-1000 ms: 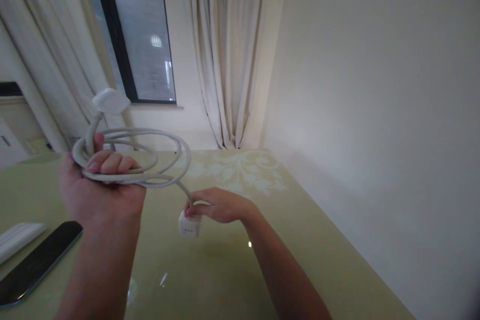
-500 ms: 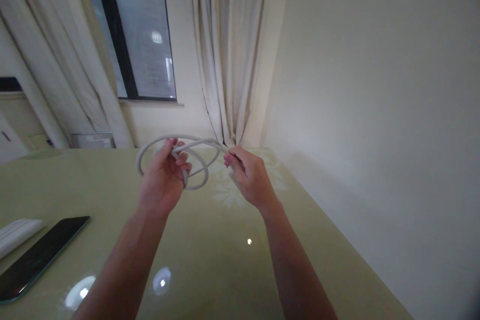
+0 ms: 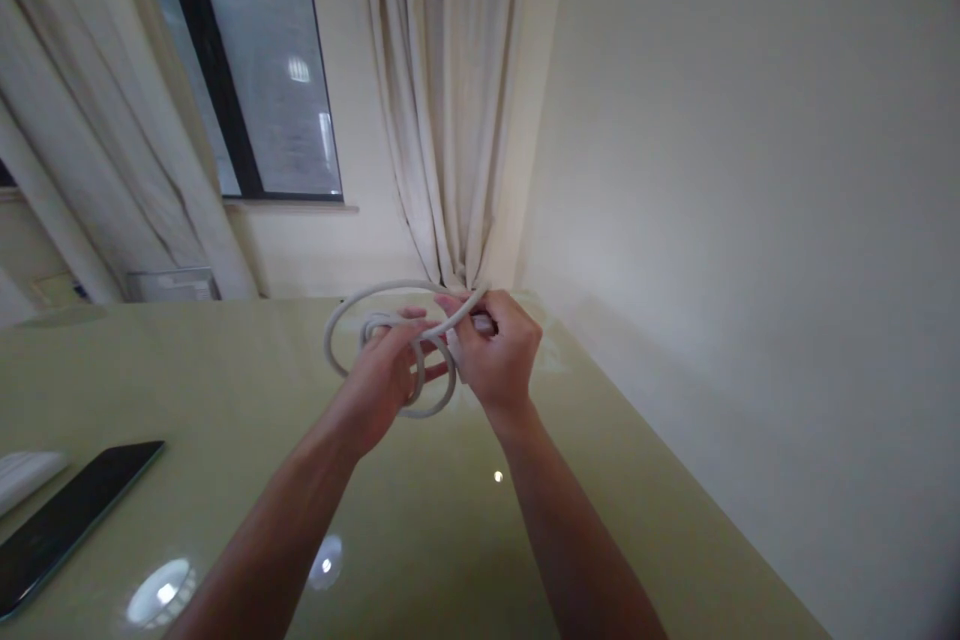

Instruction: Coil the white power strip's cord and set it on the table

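A whitish cable (image 3: 375,288) hangs in loose loops between my two hands, above the far part of the table. My left hand (image 3: 390,365) is closed around several of its loops, palm turned to the right. Beside it, my right hand (image 3: 499,345) pinches the cable between thumb and curled fingers, and one strand arches over the thumb. The fingertips of both hands are close together, partly hidden by the cable. Neither end of the cable can be made out clearly.
A black phone (image 3: 79,520) lies on the glossy greenish table (image 3: 420,540) at the left, with a white object (image 3: 30,475) beyond it. A bare wall (image 3: 750,270) borders the table's right edge. Curtains (image 3: 450,100) and a window (image 3: 262,60) stand behind.
My left hand has moved right with the loops, up to my right hand. The stretch of cable between the hands has become shorter, and a strand now bends over my right thumb.
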Demonstrator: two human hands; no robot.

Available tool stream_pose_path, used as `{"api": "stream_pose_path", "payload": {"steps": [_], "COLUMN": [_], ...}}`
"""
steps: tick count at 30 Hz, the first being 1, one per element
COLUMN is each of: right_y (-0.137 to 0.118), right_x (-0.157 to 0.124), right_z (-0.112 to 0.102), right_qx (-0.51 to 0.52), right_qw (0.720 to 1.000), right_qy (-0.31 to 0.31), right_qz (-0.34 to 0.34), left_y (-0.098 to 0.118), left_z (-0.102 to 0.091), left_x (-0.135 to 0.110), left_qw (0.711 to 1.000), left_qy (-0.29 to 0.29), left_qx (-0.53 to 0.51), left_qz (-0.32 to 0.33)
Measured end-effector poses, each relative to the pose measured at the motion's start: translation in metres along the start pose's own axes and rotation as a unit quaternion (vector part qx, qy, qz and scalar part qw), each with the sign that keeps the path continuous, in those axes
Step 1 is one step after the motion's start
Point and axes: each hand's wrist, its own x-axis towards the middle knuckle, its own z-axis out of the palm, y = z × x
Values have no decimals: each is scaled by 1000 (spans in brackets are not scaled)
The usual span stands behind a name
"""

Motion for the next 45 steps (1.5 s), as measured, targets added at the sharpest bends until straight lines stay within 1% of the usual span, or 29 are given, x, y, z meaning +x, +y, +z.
{"api": "stream_pose_path", "payload": {"steps": [2,3,5,7,9,12,15,17,19,20,21,23,24,25,27,29,30,31,33,35,37,40,42,45], "right_y": [-1,-1,-2,-2,-2,0,7,11,13,12,11,5,2,-1,-5,-6,-5,-4,0,6,11,16,18,18], "right_x": [-3,-4,-4,-1,3,9,15,19,24,25,26,25,24,22,19,18,18,19,22,27,31,37,40,42], "right_z": [1,1,2,0,-4,-12,-20,-26,-33,-36,-40,-43,-43,-41,-35,-30,-28,-27,-29,-34,-39,-43,-44,-44], "right_qx": [-29,-25,32,116,159,108,36,-19,-81,-100,-106,-81,-59,-39,-11,2,2,-1,-11,-10,9,57,94,131], "right_qw": [998,997,995,986,979,989,994,989,976,971,969,975,978,978,970,963,965,971,985,991,989,973,957,935], "right_qy": [45,66,97,106,97,40,-52,-127,-197,-215,-220,-207,-202,-206,-237,-259,-249,-222,-132,-34,58,193,256,320], "right_qz": [-29,-27,5,49,82,92,84,73,52,39,25,7,7,15,46,73,82,89,107,127,135,112,94,74], "left_y": [-3,-5,-8,-12,-17,-19,-14,-8,-4,-2,0,1,2,2,3,2,2,3,4,8,14,26,32,35], "left_z": [0,1,4,9,13,17,14,7,-2,-7,-11,-16,-17,-16,-11,-6,-5,-5,-9,-17,-28,-42,-50,-59], "left_x": [-1,-2,-3,-3,-2,-1,3,7,12,14,15,15,13,11,4,-2,-4,-5,-4,0,5,10,11,11], "left_qw": [998,995,989,989,994,998,996,990,986,985,983,976,973,970,965,963,965,968,971,962,938,890,857,795], "left_qy": [-51,-77,-111,-115,-97,-51,38,97,119,120,116,98,80,55,-2,-42,-49,-48,-30,-9,3,5,3,-22], "left_qx": [8,6,-6,-22,-32,-39,-44,-34,1,29,62,131,159,183,215,225,222,216,218,259,330,424,481,566], "left_qz": [-48,-70,-97,-90,-50,18,64,93,116,124,131,142,147,151,154,140,129,117,91,83,109,165,185,218]}}
